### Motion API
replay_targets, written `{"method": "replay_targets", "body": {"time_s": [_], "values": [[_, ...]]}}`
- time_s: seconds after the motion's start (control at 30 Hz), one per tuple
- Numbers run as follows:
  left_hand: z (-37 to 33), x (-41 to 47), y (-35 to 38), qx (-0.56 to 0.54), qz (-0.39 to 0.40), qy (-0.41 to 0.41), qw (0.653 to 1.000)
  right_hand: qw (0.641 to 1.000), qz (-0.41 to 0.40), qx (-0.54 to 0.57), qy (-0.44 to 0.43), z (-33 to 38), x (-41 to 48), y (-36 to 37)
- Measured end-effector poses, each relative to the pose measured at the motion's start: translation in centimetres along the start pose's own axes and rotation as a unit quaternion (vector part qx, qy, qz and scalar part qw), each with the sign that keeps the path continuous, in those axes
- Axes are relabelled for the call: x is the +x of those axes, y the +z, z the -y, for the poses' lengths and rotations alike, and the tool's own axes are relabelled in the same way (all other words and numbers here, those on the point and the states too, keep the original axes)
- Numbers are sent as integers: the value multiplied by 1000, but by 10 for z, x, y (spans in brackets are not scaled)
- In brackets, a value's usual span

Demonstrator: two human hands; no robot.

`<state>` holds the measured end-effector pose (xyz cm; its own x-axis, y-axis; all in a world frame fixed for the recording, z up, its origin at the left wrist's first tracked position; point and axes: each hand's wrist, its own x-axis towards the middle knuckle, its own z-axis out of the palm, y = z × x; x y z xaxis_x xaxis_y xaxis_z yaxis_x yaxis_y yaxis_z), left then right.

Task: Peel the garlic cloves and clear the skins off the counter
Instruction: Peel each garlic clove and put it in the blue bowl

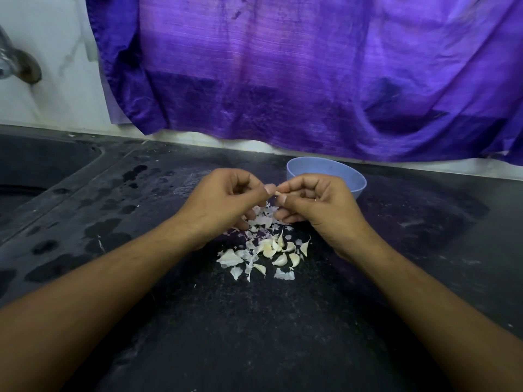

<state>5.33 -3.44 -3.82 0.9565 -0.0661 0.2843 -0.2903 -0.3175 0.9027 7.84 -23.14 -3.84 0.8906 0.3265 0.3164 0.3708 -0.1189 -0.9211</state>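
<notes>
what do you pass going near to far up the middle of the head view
garlic pile of cloves and skins → left hand and right hand, level, pinching one clove → blue bowl → purple cloth

pale cloves (294, 259) w/ papery skins (229, 257), loose pile

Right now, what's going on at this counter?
A person is peeling garlic bare-handed. The left hand and right hand meet above the counter, both pinching one small garlic clove between them. Directly below lies a scatter of skins mixed with loose cloves. A blue bowl stands just behind the right hand; its contents are not visible. The skins have not been cleared off yet.
</notes>
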Motion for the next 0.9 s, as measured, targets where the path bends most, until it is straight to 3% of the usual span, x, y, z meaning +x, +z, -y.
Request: {"method": "replay_targets", "body": {"time_s": [0.33,0.5,0.73,0.9], "values": [[3,-1,3,54,-21,36,998,987,-22,-152,-47,4,-4,2],[2,-1,2,79,-20,58,995,985,-12,-168,-45,7,-4,2],[-4,0,1,-81,23,-2,996,999,30,11,38,15,-6,-1],[-1,0,3,-155,41,-50,986,997,44,35,61,15,-5,0]]}}
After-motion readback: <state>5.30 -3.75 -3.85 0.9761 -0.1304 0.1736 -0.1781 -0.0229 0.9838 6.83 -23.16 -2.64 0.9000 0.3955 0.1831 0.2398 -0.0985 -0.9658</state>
